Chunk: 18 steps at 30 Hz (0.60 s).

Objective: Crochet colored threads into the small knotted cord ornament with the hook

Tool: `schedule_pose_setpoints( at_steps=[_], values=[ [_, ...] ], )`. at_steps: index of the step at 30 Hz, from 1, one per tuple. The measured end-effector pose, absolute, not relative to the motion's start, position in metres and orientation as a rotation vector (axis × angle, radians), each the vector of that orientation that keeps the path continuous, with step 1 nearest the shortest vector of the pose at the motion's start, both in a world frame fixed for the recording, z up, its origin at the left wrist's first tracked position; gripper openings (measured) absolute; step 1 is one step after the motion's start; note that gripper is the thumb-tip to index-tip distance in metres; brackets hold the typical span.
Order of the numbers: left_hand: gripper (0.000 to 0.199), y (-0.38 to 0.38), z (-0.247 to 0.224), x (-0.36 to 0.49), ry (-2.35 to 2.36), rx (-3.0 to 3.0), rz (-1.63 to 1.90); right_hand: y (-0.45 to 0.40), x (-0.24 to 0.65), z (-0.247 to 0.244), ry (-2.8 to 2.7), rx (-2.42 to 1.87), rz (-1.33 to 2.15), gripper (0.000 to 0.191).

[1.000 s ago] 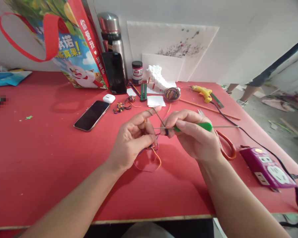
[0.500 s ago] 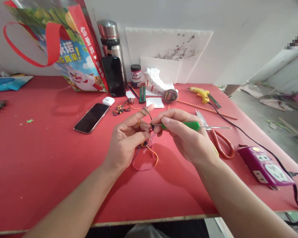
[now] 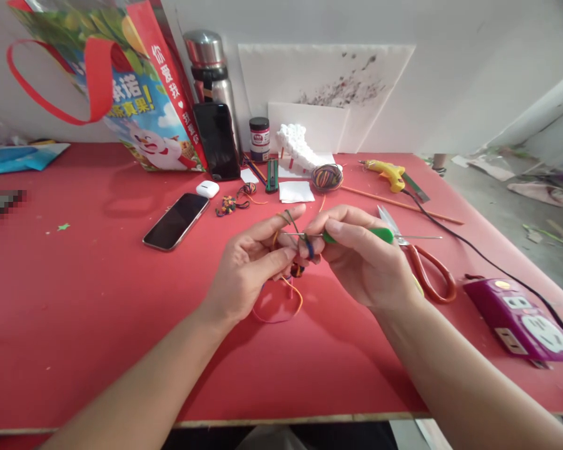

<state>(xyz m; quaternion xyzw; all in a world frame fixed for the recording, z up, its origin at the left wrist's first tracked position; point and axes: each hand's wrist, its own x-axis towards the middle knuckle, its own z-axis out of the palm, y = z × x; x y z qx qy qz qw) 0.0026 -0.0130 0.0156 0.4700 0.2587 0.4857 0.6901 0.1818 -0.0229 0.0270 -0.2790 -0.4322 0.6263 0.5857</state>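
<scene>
My right hand (image 3: 363, 253) is closed around the green handle of a crochet hook (image 3: 380, 235). The hook's thin metal shaft points left, and multicoloured yarn (image 3: 293, 220) crosses it. My left hand (image 3: 253, 259) pinches a small dark crocheted piece (image 3: 298, 269) between thumb and fingers, with yarn running over its raised index finger. Much of the piece is hidden by the fingers. A loose loop of orange and pink yarn (image 3: 276, 320) hangs below onto the table. Beyond the hands lies a ball of multicoloured yarn (image 3: 327, 177).
Scissors (image 3: 431, 275) and a purple power strip (image 3: 520, 319) lie to the right. A yellow glue gun (image 3: 385, 173) with a black cord is behind them. A phone (image 3: 176, 221), a white earbud case (image 3: 207, 189) and a small crocheted piece (image 3: 227, 205) lie to the left on the red table (image 3: 98, 325).
The camera view has shifted slightly. The hook tip sits farther left across the yarn, and a dark blue part of the work now shows between my fingers.
</scene>
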Motion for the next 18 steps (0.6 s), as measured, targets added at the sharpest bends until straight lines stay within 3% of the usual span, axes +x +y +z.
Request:
schedule_pose_setpoints(
  at_steps=[18],
  values=[
    [0.038,-0.018,0.027,0.006,0.948,1.449,1.160,-0.022,0.196,0.016,-1.115,-0.740,1.342,0.019]
  ],
)
